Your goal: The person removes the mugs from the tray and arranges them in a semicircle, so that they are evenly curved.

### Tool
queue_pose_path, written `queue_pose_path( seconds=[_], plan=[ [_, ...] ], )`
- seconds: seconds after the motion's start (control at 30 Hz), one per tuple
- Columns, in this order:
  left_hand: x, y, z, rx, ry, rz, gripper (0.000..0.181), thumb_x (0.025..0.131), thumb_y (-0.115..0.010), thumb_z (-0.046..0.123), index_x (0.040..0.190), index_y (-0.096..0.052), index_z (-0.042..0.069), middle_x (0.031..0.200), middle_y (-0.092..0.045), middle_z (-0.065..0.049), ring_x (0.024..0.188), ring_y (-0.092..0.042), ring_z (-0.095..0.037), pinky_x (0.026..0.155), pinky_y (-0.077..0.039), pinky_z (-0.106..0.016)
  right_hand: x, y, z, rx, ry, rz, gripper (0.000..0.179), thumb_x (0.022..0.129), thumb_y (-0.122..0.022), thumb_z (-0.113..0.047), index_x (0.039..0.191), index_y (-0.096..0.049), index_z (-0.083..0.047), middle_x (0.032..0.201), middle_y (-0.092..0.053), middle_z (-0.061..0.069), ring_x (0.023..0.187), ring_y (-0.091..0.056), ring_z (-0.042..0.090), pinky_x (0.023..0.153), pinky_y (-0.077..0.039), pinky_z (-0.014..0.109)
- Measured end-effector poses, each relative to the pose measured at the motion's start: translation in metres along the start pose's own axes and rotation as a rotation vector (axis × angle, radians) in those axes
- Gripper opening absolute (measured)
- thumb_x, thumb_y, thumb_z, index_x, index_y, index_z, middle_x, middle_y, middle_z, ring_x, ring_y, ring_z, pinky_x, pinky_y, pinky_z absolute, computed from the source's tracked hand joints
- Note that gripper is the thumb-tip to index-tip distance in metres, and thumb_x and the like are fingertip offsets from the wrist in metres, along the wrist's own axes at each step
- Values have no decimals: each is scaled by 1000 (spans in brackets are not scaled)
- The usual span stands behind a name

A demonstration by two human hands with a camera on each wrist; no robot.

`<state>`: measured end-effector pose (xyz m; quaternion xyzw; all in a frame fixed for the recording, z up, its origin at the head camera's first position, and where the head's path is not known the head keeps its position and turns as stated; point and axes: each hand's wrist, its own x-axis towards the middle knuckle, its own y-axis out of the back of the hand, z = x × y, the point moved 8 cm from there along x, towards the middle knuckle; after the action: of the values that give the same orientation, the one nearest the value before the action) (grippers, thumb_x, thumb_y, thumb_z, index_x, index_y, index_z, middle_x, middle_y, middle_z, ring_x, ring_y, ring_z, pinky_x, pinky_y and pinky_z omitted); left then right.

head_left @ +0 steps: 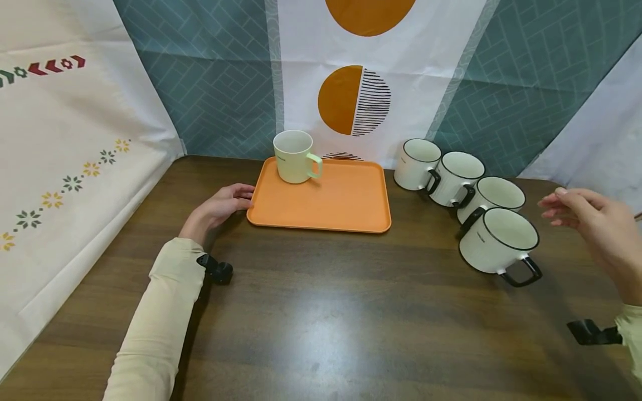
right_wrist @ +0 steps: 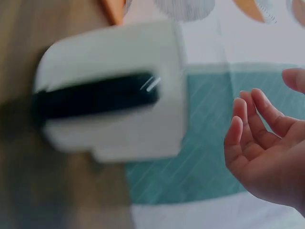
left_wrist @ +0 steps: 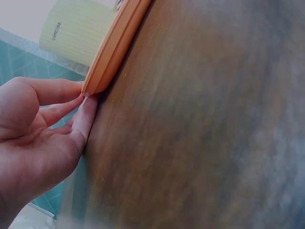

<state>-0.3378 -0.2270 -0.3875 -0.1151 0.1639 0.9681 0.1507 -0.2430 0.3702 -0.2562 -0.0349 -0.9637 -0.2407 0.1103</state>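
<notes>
At the left edge of the orange tray (head_left: 346, 203), my left hand (head_left: 222, 207) pinches the rim between thumb and fingers, as the left wrist view shows. On the tray's back left part stands a pale green mug (head_left: 291, 161), upright, its handle turned right. Several white mugs with black rims and handles stand in a slanting row right of the tray. The nearest white mug (head_left: 489, 245) has its handle toward the front right. My right hand (head_left: 594, 220) hovers right of that row, fingers loosely bent and holding nothing; in the right wrist view the nearest mug is blurred.
Three more white mugs, a back one (head_left: 413, 167), a second (head_left: 453, 178) and a third (head_left: 501, 192), stand close together behind the nearest. A patterned cloth (head_left: 210, 83) hangs behind the wooden table (head_left: 321, 312). White cloth (head_left: 75, 139) borders the left side.
</notes>
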Motion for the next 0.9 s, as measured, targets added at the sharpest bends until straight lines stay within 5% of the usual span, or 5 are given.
queue_pose_path(
  seconds=[0.2, 0.27, 0.57, 0.77, 0.9],
  plan=[
    [-1, 0, 0, 7, 3, 1, 55, 98, -49, 0, 146, -24, -7, 142, -33, -26, 124, -38, -35, 110, -29, -45, 22, -24, -39, 230, 52, -89, 18, 101, -51, -14, 102, -67, -5, 97, -69, -3, 85, -63, 8, 71, -47, 14],
    [-2, -1, 1, 0, -1, -3, 56, 98, -49, -1, 147, -23, -7, 143, -32, -27, 126, -36, -36, 110, -29, -46, 30, -32, -49, 239, 50, -116, 18, 100, -53, -15, 104, -66, -4, 99, -68, -2, 88, -63, 9, 73, -48, 14],
    [0, -1, 3, 10, -2, 2, 55, 98, -49, -1, 146, -24, -7, 143, -32, -26, 126, -37, -36, 110, -29, -45, 70, -76, -88, 642, 54, -337, 18, 99, -52, -6, 104, -67, 2, 103, -67, 8, 94, -62, 18, 82, -49, 24],
    [-1, -2, 5, 8, -1, 0, 54, 98, -48, -1, 146, -24, -8, 142, -32, -27, 125, -37, -36, 110, -29, -46, 96, -106, -98, 588, 8, -309, 16, 96, -60, -13, 104, -67, -1, 103, -67, 6, 99, -62, 16, 82, -49, 23],
    [-2, -3, 5, 9, 0, -8, 56, 98, -48, -1, 147, -22, -8, 143, -31, -28, 125, -36, -37, 110, -28, -47, 112, -129, -95, 438, -43, -302, 24, 97, -59, -20, 112, -62, -2, 105, -66, 2, 101, -61, 15, 85, -49, 23]
  ],
)
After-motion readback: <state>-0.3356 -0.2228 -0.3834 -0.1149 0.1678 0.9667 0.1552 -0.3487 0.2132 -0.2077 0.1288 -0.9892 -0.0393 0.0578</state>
